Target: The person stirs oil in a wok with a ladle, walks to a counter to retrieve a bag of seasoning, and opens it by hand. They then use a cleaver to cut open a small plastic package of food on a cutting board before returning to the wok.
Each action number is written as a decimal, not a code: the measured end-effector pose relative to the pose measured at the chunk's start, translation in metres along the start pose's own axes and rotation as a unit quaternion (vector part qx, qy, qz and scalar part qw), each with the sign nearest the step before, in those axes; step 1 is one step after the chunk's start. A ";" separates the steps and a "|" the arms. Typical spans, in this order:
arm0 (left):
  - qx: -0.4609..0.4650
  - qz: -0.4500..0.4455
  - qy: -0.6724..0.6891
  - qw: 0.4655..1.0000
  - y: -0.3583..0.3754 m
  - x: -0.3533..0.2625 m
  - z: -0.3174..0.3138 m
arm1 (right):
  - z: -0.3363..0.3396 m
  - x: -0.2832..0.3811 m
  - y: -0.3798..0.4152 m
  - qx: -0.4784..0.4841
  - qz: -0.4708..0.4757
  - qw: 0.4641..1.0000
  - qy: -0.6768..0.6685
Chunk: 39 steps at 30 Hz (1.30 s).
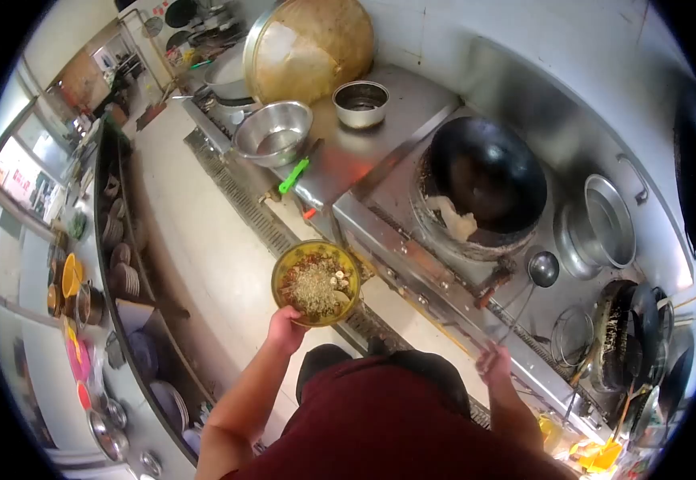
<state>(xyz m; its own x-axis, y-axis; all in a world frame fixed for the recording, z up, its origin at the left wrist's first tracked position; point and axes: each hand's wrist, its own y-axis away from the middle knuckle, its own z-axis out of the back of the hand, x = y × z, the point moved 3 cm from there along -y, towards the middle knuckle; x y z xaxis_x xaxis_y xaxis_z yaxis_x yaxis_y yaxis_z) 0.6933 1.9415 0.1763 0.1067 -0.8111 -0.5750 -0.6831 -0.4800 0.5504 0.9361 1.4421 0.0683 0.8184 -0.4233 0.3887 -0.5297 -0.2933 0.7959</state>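
My left hand (285, 330) grips the near rim of a yellow bowl (287, 266), holding it over the floor in front of my body. Inside lies a heap of chopped, pale and reddish seasonings (316, 286), with a few whitish pieces at the right. At the stove's front edge, my right hand (493, 363) is closed around the handle end of a ladle (543, 270). The ladle's round head rests on the steel stovetop, right of a large black wok (488, 180). A crumpled, light cloth (453, 218) lies on the wok's near-left rim.
A metal basin (274, 134), a small pot (361, 105) and a green-handled tool (293, 176) sit on the counter at left. Behind them leans a big round lid (316, 50). Right of the wok are a steel pot (604, 224) and a wire strainer (573, 336). Shelves with stacked plates (124, 280) line the left.
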 end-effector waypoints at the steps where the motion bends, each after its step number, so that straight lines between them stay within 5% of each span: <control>1: -0.031 0.022 -0.025 0.999 -0.021 -0.015 -0.004 | -0.008 0.010 0.007 0.006 0.046 0.999 0.015; 3: -0.034 0.039 -0.037 0.998 -0.073 -0.036 -0.012 | 0.001 0.024 -0.003 0.020 0.083 0.996 -0.034; 6: -0.036 0.052 -0.055 0.997 -0.175 -0.058 -0.010 | 0.009 0.018 0.010 -0.238 0.196 0.923 0.232; 7: -0.043 0.059 -0.075 0.994 -0.202 -0.068 -0.011 | 0.004 0.004 0.029 -0.276 0.205 0.920 0.190; 8: -0.051 0.073 -0.064 0.994 -0.225 -0.076 -0.017 | -0.019 -0.003 0.051 -0.381 0.250 0.789 0.411; 9: -0.062 0.082 -0.048 0.994 -0.247 -0.087 -0.023 | -0.044 -0.011 0.066 -0.451 0.256 0.600 0.608; 14: -0.036 0.090 -0.106 0.990 -0.345 -0.103 -0.035 | -0.091 -0.049 0.102 -0.494 0.173 0.652 0.549; 21: -0.030 0.057 -0.128 0.990 -0.337 -0.103 -0.086 | -0.130 -0.036 0.146 -0.555 0.245 0.679 0.413; 23: 0.025 0.056 -0.154 0.986 -0.346 -0.102 -0.076 | -0.135 0.003 0.169 -0.538 0.324 0.723 0.287; 29: 0.145 0.050 -0.139 0.978 -0.309 -0.095 -0.096 | -0.019 0.147 0.206 -0.547 0.422 0.702 0.176; 33: 0.134 -0.014 -0.121 0.984 -0.260 -0.075 -0.111 | 0.095 0.264 0.215 -0.536 0.433 0.690 0.221; 39: 0.136 -0.088 -0.093 0.982 -0.159 -0.014 -0.141 | 0.236 0.387 0.187 -0.479 0.367 0.746 0.281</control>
<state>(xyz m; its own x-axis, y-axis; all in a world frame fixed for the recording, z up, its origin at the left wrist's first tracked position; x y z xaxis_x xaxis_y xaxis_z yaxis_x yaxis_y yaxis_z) 0.9024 1.9822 0.1817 0.1241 -0.6354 -0.7621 -0.8367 -0.4799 0.2639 1.1016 1.0212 0.2584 0.4929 0.3364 0.8024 -0.6992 0.7020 0.1352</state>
